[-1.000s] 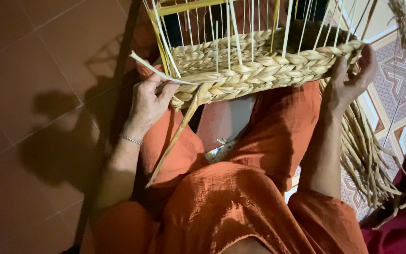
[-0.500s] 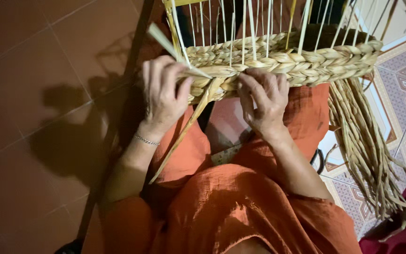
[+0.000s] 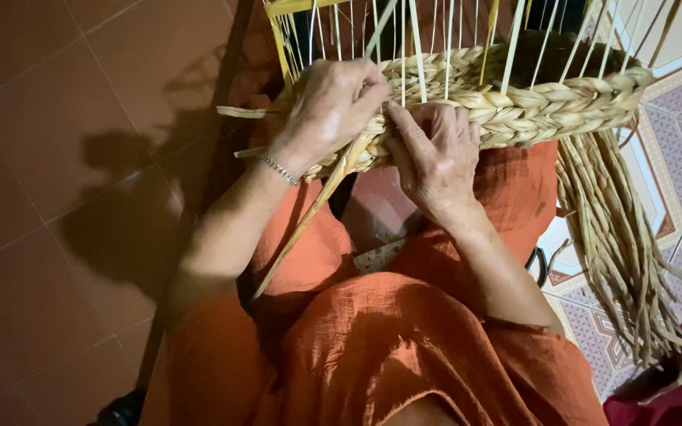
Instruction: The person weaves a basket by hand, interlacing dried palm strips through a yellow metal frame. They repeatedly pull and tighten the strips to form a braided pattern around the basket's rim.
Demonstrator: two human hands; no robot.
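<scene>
At the braided rim of the woven basket (image 3: pixel 546 106), a loose straw strand (image 3: pixel 317 201) is gripped by both hands: left hand (image 3: pixel 333 106), right hand (image 3: pixel 436 154).

One woven basket (image 3: pixel 530 102), two hands, one bracelet (image 3: pixel 279 169), one bundle of loose strands (image 3: pixel 617 237).

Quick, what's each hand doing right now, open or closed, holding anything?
Left hand: closed on the woven basket rim, gripping a straw strand.
Right hand: fingers curled, pressing on the basket rim.
</scene>
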